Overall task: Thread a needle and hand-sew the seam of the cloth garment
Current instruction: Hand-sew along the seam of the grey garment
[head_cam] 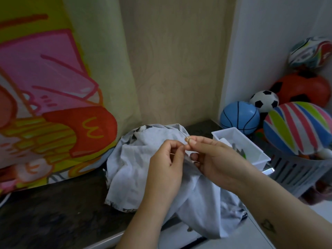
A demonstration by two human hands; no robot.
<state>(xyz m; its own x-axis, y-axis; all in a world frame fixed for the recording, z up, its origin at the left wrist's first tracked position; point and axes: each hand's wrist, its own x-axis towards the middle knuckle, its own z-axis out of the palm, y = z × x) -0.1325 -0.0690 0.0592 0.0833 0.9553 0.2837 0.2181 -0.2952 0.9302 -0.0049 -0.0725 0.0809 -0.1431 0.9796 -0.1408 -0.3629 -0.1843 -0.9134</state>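
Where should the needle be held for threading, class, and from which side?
Pinch the needle low on its shaft, from the right, as the right hand does with thumb and forefinger. It is thin and tilts up and left above the cloth, so a fingertip pinch there probably leaves its upper end free for the left hand.

One view only, head-worn, looking forward and down, close over the pale cloth garment (136,164). It sits low and centre; the beige wall (179,60) rises behind it, toy balls (239,117) to its right.
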